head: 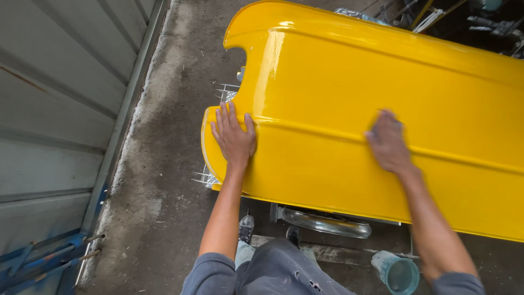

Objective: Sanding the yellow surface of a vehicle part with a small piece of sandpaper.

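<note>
Below, each label names one part of the view from the head camera.

Panel: a large glossy yellow panel (pixel 355 125) lies across the middle and right of the view, raised on a support above the concrete floor (pixel 169 180), with a curved cut-out at its upper left edge.

Left hand: the left hand (pixel 233 136) lies flat on the panel's near left corner, palm down, fingers spread apart and closed on nothing.

Right hand: the right hand (pixel 387 143) presses on the panel's middle ridge; it is blurred, and whether something small lies under its palm cannot be told.

Step in hand: judged from the blur and the braced left palm, the surface is being rubbed or wiped by hand.

Next move: such rubbing would call for even pressure along the ridge, with the steadying palm kept firm.

Surroundings: a chrome tube (pixel 327 223) shows under the panel's near edge; a bluish cup (pixel 398 271) stands on the floor by the right arm; a grey corrugated wall (pixel 60 109) runs along the left.
</note>
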